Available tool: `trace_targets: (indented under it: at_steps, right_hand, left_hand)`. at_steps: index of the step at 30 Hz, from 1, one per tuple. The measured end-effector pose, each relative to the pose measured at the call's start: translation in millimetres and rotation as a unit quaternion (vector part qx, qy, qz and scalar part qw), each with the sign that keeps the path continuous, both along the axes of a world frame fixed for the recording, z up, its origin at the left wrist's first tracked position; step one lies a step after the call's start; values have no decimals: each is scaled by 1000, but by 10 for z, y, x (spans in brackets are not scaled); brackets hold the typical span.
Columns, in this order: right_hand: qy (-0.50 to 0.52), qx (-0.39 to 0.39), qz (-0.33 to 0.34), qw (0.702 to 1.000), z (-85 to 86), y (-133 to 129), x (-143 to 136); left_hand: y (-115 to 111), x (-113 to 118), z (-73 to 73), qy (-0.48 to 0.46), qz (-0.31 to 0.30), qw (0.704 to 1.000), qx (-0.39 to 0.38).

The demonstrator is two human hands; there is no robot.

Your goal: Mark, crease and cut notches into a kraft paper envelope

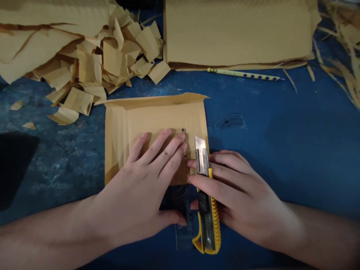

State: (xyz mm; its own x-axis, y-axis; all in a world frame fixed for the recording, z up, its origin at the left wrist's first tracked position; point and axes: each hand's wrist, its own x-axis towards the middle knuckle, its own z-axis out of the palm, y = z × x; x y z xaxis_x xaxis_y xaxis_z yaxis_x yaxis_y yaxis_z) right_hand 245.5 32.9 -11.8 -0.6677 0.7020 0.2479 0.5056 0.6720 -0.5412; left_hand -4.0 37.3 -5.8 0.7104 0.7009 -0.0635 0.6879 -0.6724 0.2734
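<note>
My left hand (pixel 140 191) lies with its fingers spread on a folded brown paper piece (pixel 157 112), its fingertips reaching a clear plastic ruler (pixel 185 232). The ruler lies partly across the paper and sticks out past its near edge. A yellow and black utility knife (pixel 216 221) is tucked between the fingers of my right hand (pixel 239 187), its blade out and pointing away from me. Those fingertips touch the ruler area near the paper's right edge. Part of the ruler is hidden under my left hand.
Small cut paper scraps (pixel 115 60) heap up at the upper left beside larger brown sheets (pixel 56 15). A stack of brown paper (pixel 239 33) lies at the back, a dotted pencil (pixel 244 74) before it. A clear protractor (pixel 230 121) rests right of the paper; thin strips (pixel 337 63) lie far right.
</note>
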Motion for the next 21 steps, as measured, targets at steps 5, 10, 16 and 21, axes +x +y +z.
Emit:
trace_targets:
  at_steps: [5,10,16,21]
  right_hand:
    - [2,1,-4,1000,-2,-7,-2]
    - [2,-2,-3,1000,-12,-18,9]
    - [6,-14,-17,1000,-19,-16,19]
    - [10,-18,-27,999,-4,-1,13]
  left_hand:
    - [-11,-4,-3,5,1,1000,5]
    - [-9,-1,-4,7,2,1000,6]
    - [-6,-8,-28,12,-1,1000,10]
    - [-22,-16,-17,15,-5,1000,8]
